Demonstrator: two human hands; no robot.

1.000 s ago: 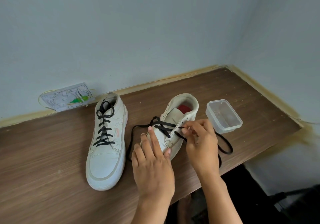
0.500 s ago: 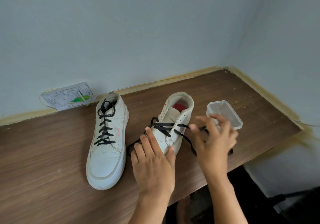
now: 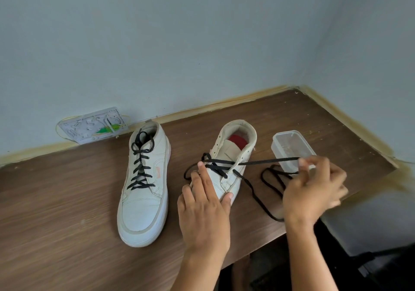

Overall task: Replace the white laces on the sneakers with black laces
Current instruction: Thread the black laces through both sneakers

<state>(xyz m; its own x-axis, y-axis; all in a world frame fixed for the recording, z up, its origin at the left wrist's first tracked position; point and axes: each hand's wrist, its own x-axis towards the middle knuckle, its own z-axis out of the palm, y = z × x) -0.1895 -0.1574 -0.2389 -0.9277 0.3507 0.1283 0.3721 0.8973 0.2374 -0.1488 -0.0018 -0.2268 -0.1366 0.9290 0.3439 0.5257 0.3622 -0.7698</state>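
Note:
Two white sneakers stand on the brown wooden table [image 3: 67, 200]. The left sneaker [image 3: 143, 200] is laced with black lace up to its collar. The right sneaker [image 3: 233, 151] has black lace [image 3: 267, 161] crossed over its lower eyelets only. My left hand [image 3: 204, 207] rests flat on that shoe's toe with straight fingers. My right hand [image 3: 314, 185] pinches the lace and holds it taut, out to the right of the shoe. The lace's other end trails loose on the table under that hand.
A clear plastic container [image 3: 292, 149] sits right of the right sneaker, partly behind my right hand. A pale wall socket plate [image 3: 94, 125] is on the wall behind the left sneaker. The table ends at walls behind and right, and at an edge near me.
My right hand drew away from the shoe's eyelets to the right, pulling a length of black lace through until taut. My left hand stayed on the toe.

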